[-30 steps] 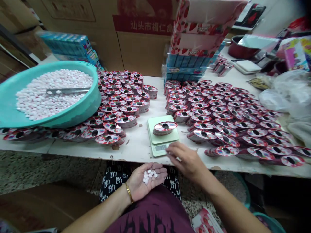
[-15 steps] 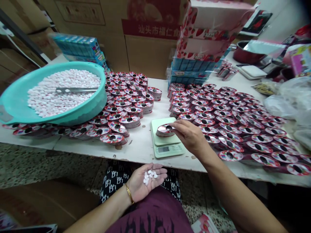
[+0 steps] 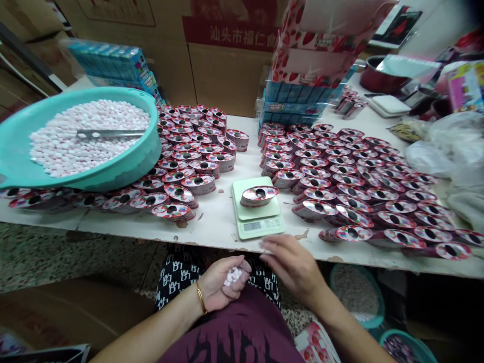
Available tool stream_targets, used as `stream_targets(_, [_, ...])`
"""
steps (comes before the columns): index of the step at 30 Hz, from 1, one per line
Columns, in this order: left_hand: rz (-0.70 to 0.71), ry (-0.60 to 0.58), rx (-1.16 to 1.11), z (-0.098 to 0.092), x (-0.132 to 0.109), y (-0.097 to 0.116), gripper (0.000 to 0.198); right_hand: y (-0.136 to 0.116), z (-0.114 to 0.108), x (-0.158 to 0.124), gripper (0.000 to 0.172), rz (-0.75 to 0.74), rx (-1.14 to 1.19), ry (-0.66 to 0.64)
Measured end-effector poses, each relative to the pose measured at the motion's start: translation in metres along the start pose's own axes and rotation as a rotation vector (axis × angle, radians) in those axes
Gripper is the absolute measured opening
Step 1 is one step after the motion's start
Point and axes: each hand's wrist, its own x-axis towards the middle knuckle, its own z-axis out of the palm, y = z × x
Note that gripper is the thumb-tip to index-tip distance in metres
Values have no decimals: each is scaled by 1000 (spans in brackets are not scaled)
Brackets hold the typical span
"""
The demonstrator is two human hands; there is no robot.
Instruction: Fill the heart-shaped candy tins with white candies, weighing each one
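My left hand (image 3: 227, 283) is palm up over my lap, its fingers curled around several small white candies (image 3: 233, 276). Just below the scale's front edge, my right hand (image 3: 293, 267) hangs with slightly blurred fingers apart and nothing visible in them. On the pale green digital scale (image 3: 260, 224) stands one oval red-topped container (image 3: 259, 195) with a dark round hole in its top; neither hand touches it. Rows of similar containers (image 3: 317, 206) stand to the right of the scale, and more (image 3: 199, 182) to the left.
A turquoise basin (image 3: 113, 174) of white candies with a metal strip (image 3: 111, 133) across them sits at the left. Stacked strawberry-print boxes (image 3: 310, 60) and blue packs (image 3: 289, 108) rise at the back. Another candy-filled tub (image 3: 355, 295) is under the table at the right.
My right hand has left the container on the scale and moved down toward my lap. The fingers of my left hand have curled in around the candies.
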Motion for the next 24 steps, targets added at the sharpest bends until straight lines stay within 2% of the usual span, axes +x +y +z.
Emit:
stream_targets(3, [43, -8, 3, -1, -1, 3, 19, 27, -21, 17, 32, 102, -134, 189])
stream_targets(5, [68, -3, 3, -1, -2, 5, 18, 40, -29, 34, 39, 126, -173, 212])
stream_targets(9, [154, 2, -45, -4, -8, 11, 16, 49, -27, 64, 51, 83, -205, 117])
stream_targets(12, [225, -5, -102, -11, -15, 14, 14, 49, -18, 76, 53, 50, -230, 59])
stream_targets(16, [265, 4, -131, -19, -21, 12, 14, 49, -10, 82, 52, 26, -252, 5])
stream_targets(21, [300, 63, -86, -17, -23, 7, 14, 53, -4, 90, 46, -17, -279, -70])
stream_targets(24, [370, 75, 10, -12, -24, 6, 22, 57, -5, 94, 38, -13, -179, -33])
